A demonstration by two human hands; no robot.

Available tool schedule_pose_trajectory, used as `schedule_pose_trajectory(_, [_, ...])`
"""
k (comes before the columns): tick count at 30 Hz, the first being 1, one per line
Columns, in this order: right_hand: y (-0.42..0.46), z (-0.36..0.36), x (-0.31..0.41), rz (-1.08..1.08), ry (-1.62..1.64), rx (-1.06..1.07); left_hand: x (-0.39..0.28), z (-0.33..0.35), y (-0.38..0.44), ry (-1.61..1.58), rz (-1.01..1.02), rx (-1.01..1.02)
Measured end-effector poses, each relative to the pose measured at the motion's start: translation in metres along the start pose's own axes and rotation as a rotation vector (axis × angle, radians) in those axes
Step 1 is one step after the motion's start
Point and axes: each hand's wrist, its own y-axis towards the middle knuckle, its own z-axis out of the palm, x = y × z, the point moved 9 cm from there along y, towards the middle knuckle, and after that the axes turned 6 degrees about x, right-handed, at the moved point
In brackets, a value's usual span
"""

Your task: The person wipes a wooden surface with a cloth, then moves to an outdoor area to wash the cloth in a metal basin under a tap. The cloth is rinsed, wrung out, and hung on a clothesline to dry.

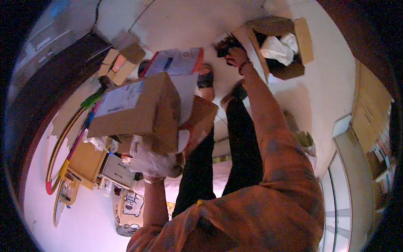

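My left hand (pixel 177 165) supports a stack of parcels from below, its fingers partly covered by crumpled clear plastic (pixel 146 159). Foremost in the stack is a brown cardboard box (pixel 126 121) bearing a white label. Beyond it sticks out a white package with red edges (pixel 173 61), and brown cardboard (pixel 201 115) shows on its right. My right hand (pixel 237 57) reaches down with curled fingers at a dark, blurred object (pixel 225 45). Whether it grips that object is unclear. Just right of this hand stands an open cardboard box (pixel 299 41) with white plastic (pixel 278 50) inside.
A small cardboard box (pixel 121 67) with an orange patch lies at the far left. Along the left wall leans a multicoloured hoop (pixel 61 138). Behind me are a drawer unit (pixel 116 170) and a bag with a cartoon print (pixel 129 208). Large cardboard (pixel 371 110) stands at right.
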Motion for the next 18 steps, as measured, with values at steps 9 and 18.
schedule_pose_trajectory(9, [-0.270,-0.103,0.120,-0.312,0.813,-0.078,-0.044,-0.005,-0.002,0.090,0.105,0.102])
schedule_pose_trajectory(18, [-0.236,-0.191,-0.071,0.362,0.649,-0.675,-0.071,0.023,0.008,0.198,0.092,0.218])
